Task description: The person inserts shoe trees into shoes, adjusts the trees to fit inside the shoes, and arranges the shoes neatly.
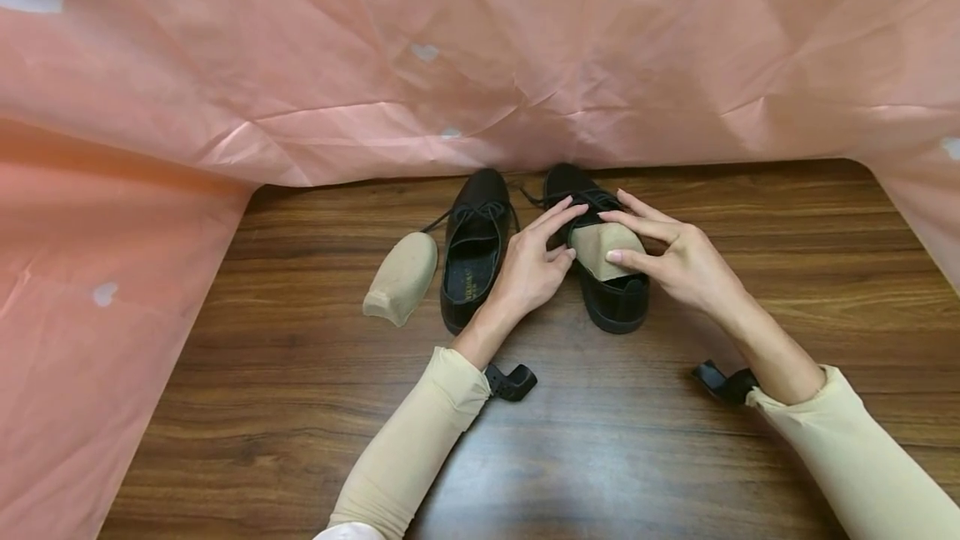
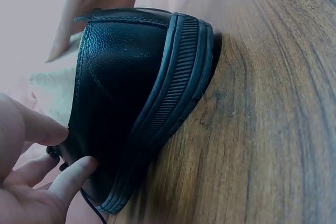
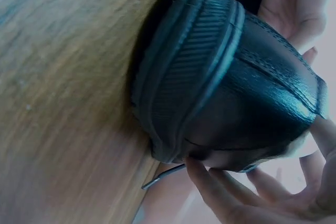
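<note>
In the head view a black lace-up shoe (image 1: 615, 302) stands with its toe pointing away, and a beige shoe insert (image 1: 592, 248) sits partly down in its opening. My right hand (image 1: 686, 261) holds the insert, thumb pressed on its top and fingers reaching forward by the laces. From the other side my left hand (image 1: 532, 265) grips the shoe, with its thumb at the rim beside the insert and its fingers around the laces. The left wrist view shows a left fingertip against the shoe's side (image 2: 121, 77). Right fingers touch the opposite side (image 3: 262, 103) in the right wrist view.
A second black shoe (image 1: 472, 261) stands to the left, its opening showing a dark insole. Another beige insert (image 1: 405, 273) lies on the wooden table (image 1: 300, 407) beside it. Pink fabric (image 1: 450, 90) hangs behind the table and along its sides.
</note>
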The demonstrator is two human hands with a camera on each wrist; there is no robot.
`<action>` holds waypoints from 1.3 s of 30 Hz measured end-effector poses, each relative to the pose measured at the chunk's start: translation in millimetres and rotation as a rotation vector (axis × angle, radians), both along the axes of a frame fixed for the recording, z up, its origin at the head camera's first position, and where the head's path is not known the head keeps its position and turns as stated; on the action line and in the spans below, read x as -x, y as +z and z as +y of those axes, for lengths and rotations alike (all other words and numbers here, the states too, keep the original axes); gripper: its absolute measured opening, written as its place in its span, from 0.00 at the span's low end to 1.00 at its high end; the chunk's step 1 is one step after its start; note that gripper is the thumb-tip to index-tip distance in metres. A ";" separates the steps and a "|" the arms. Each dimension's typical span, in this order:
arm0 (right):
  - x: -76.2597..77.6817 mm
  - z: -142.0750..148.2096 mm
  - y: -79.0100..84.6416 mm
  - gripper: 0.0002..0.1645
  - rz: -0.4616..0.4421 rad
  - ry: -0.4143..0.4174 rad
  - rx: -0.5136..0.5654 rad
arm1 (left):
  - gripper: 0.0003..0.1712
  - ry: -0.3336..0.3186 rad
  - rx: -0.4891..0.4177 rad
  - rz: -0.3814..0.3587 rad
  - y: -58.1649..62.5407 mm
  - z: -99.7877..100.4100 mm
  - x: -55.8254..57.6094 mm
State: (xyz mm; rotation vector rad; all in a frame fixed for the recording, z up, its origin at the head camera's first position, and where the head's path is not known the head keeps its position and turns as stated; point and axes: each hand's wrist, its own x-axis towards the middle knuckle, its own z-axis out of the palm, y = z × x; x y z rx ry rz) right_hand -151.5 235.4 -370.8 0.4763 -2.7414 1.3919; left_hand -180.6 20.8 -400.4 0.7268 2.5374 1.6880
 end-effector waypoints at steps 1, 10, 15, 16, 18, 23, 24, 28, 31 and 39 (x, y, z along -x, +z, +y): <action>0.4 -0.3 -0.4 0.29 0.013 -0.003 -0.010 | 0.33 0.000 -0.003 0.001 0.3 0.2 0.0; 0.4 1.1 2.8 0.32 0.026 0.043 -0.094 | 0.33 0.007 -0.003 0.007 0.0 0.1 0.4; 0.6 0.3 2.5 0.32 0.136 0.028 -0.221 | 0.33 0.017 -0.001 0.013 -0.3 0.0 0.9; 0.5 0.2 1.2 0.32 0.164 0.017 -0.251 | 0.33 0.017 -0.001 0.013 -0.2 0.0 0.7; 0.3 0.0 -1.7 0.32 0.198 -0.005 -0.288 | 0.33 0.018 0.000 0.013 -0.2 0.5 0.5; 0.0 0.6 -7.3 0.33 0.236 -0.029 -0.320 | 0.33 0.013 -0.003 0.013 -0.3 2.0 0.2; 0.3 0.5 -7.7 0.33 0.242 -0.028 -0.321 | 0.33 0.012 -0.004 0.015 -0.5 2.1 0.2; 1.3 -0.7 -7.9 0.34 0.250 -0.008 -0.336 | 0.33 0.012 -0.008 0.021 -1.2 1.8 0.3; 1.2 -1.2 -7.5 0.35 0.270 0.009 -0.366 | 0.33 0.010 -0.011 0.026 -1.5 1.5 0.6; 4.5 -3.3 -9.0 0.36 0.364 0.002 -0.425 | 0.33 0.011 -0.012 0.027 -1.0 2.1 0.8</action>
